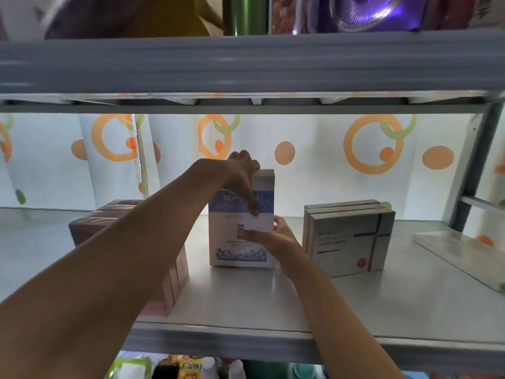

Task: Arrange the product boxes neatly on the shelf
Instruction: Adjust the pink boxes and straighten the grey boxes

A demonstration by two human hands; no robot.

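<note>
Left forearm crosses the foreground, reaching up over the front lip of the grey metal shelf (246, 305). Blue-and-white box (240, 242) stands upright mid-shelf, roughly centred between the two other groups, set back from the front edge. Left hand (241, 173) grips its top left corner from above, thumb down the front face over the printed name, fingers curled over the top toward the back. Right hand (273, 236) holds the box lower down on its right edge, thumb pressed across the front, fingers wrapped round the side. Both hands closed on the same box. Left of it, pink boxes (175, 277) stand in a row, partly hidden by the left arm, close beside the box. Right of it, grey boxes (352, 242) stand upright as a pack, front to back, a clear gap from the right hand. Flat white box (461, 255) lies further right near the upright post (475, 165). Behind: white curtain (314, 149) with orange and green rings. Upper shelf edge (246, 64) overhead, blurred. Packaged goods (188, 369) visible on the level below.
</note>
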